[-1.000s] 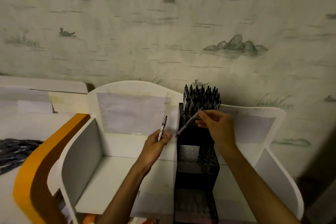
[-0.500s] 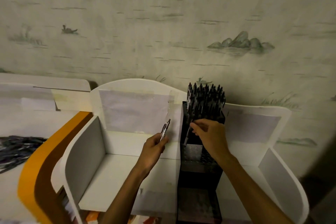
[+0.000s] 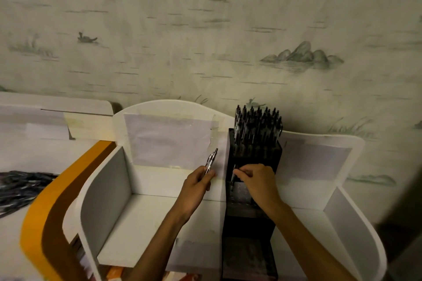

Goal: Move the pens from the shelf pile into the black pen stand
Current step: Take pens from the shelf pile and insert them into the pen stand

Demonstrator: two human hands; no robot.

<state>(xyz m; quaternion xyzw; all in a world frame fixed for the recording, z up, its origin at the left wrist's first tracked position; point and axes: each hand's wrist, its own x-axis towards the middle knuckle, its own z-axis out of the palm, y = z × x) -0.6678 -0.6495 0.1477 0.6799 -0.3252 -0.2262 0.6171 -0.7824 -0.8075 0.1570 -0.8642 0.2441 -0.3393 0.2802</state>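
- Black pen stand [image 3: 252, 191]: upright in the white shelf unit [image 3: 157, 219], set between its two open compartments, back tier packed with dark pens [image 3: 258, 123] standing on end.
- Right hand [image 3: 257, 181]: over the stand's middle tier, fingertips curled and pinching one pen [image 3: 233, 174] held near upright at the stand's left edge, lower end down among the holes.
- Left hand [image 3: 197, 186]: just left of the stand, fingers closed round a silver pen [image 3: 211, 161] whose tip points up and slightly right.
- Pen pile [image 3: 21, 186]: dark heap lying far left of the stand, beyond the orange curved panel [image 3: 52, 201].
- Behind the stand: wallpaper [image 3: 205, 41] printed with hills and boats.
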